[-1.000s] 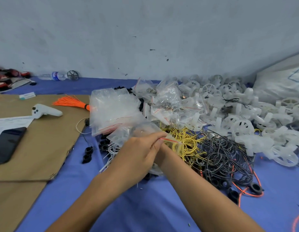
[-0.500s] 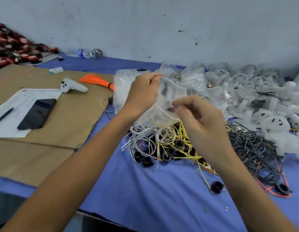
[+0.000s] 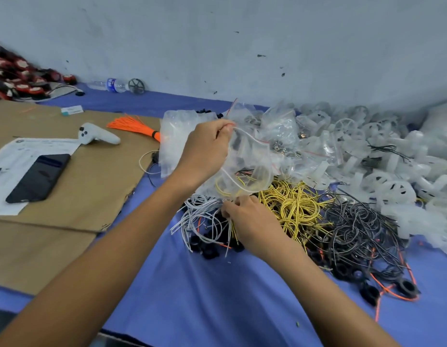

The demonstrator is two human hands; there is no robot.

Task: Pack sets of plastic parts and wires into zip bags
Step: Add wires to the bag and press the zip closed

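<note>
Two hands busy: left hand (image 3: 205, 151) pinches floppy, light zip bag (image 3: 245, 169) by its lip, held over mid-bench (image 3: 217, 296) piles, right hand (image 3: 247, 221) nips thin, springy white wires (image 3: 205, 219) just below, prob. best grabbed mid-loop.

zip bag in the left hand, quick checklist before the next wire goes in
1. Bag grip: the left hand pinches the zip bag at its top edge. Ok.
2. Bag mouth: the red-strip lip looks parted. Ok.
3. Yellow wire in the bag: a loop shows through the plastic. Ok.
4. Right hand on a single wire: it reaches into the white wires, but a pinch on just one is not visible. Cannot tell.
5. White wires free to lift: they lie tangled together. Not ok.
6. Plastic part in the bag: the contents are too blurred. Cannot tell.
</note>
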